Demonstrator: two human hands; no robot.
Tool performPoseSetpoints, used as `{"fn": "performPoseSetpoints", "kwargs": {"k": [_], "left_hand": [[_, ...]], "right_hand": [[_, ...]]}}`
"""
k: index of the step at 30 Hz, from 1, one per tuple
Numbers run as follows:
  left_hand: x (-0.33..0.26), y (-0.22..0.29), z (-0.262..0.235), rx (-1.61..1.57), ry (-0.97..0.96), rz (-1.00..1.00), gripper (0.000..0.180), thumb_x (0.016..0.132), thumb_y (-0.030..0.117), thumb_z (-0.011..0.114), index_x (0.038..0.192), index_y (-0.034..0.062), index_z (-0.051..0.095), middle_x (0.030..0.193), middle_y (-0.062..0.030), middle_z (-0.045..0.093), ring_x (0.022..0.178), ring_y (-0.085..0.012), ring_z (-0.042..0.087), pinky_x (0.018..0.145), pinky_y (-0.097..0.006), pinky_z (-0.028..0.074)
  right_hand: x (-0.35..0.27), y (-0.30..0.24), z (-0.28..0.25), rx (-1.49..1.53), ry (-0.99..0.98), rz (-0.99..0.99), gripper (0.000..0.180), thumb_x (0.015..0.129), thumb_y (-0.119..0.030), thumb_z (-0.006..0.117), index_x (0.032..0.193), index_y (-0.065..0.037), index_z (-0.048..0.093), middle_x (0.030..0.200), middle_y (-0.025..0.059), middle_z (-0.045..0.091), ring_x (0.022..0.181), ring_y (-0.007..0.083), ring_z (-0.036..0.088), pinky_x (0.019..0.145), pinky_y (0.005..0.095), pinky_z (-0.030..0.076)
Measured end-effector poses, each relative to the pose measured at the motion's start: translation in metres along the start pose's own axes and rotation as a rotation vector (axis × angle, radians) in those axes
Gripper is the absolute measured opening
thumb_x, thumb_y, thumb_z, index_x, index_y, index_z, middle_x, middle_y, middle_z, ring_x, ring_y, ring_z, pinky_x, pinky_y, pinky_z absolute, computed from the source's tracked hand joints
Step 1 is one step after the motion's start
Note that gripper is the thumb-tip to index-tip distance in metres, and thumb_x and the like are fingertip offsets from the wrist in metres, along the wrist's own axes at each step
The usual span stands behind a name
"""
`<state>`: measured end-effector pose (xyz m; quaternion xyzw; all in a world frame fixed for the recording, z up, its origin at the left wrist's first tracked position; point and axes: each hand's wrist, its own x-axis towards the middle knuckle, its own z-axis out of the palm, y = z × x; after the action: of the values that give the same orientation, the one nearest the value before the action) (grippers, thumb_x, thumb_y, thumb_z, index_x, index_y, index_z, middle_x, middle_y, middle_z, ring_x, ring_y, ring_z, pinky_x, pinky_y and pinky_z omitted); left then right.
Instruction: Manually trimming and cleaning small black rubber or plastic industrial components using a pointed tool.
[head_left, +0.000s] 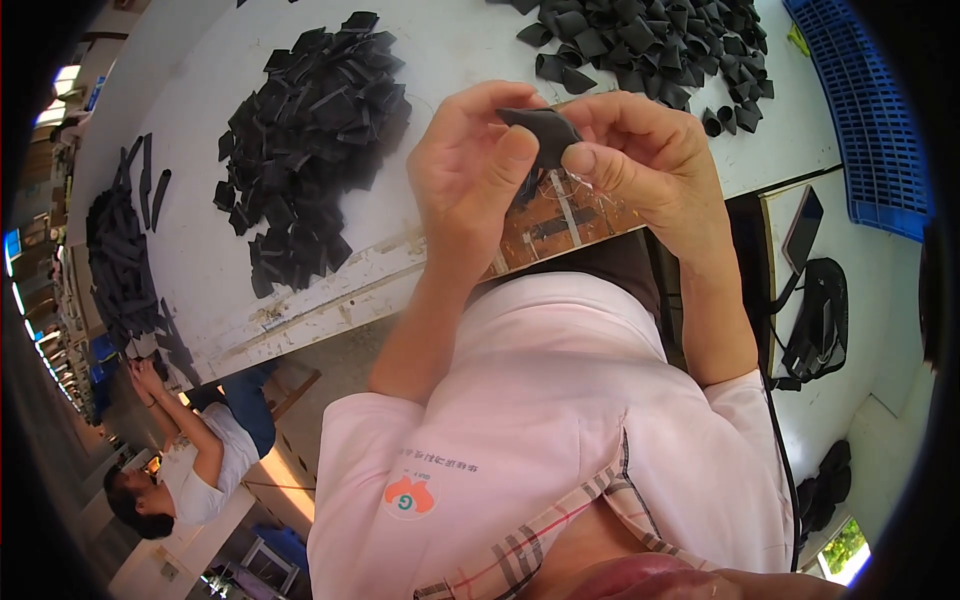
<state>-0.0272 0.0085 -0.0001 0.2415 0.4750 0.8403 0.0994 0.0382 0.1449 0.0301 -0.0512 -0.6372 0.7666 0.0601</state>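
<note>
1. Near the upper middle of the frame, the left hand (465, 175) and right hand (640, 160) met, both pinching one small black fabric piece (545, 128) between thumbs and fingers.
2. The piece was held just above the near edge of the white table (200, 250).
3. A heap of black pieces (310, 130) lay to the left, another pile (650, 45) at the upper right.
4. Bare tabletop lay between the piles, behind the hands.

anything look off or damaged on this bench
The white table's near edge is worn and chipped, brown showing beneath the hands. Otherwise nothing stands out: both hands, left hand and right hand, pinch a small folded black fabric piece.
</note>
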Motion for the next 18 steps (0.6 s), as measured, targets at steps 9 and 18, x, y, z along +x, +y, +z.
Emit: {"fn": "performPoseSetpoints", "kwargs": {"k": [9,18], "left_hand": [[0.002,-0.011,-0.013,-0.143,-0.042,-0.06,0.016,0.081,0.001,0.057,0.097,-0.0021,0.058,0.093,-0.01,0.058,0.079,-0.0147,0.056,0.07,-0.024,0.046],[0.007,-0.018,-0.016,-0.547,-0.082,-0.129,0.014,0.083,0.0,0.052,0.096,-0.002,0.056,0.094,-0.0134,0.056,0.083,-0.018,0.054,0.071,-0.026,0.044]], "right_hand": [[0.001,-0.01,0.014,-0.859,0.098,-0.435,0.016,0.072,-0.001,0.064,0.088,-0.002,0.062,0.075,0.0043,0.058,0.06,0.0095,0.054,0.052,0.0201,0.041],[0.001,-0.004,0.013,-0.748,0.166,-0.481,0.012,0.072,-0.007,0.065,0.082,-0.004,0.06,0.063,0.0059,0.047,0.05,0.0208,0.047,0.045,0.0294,0.037]]}}
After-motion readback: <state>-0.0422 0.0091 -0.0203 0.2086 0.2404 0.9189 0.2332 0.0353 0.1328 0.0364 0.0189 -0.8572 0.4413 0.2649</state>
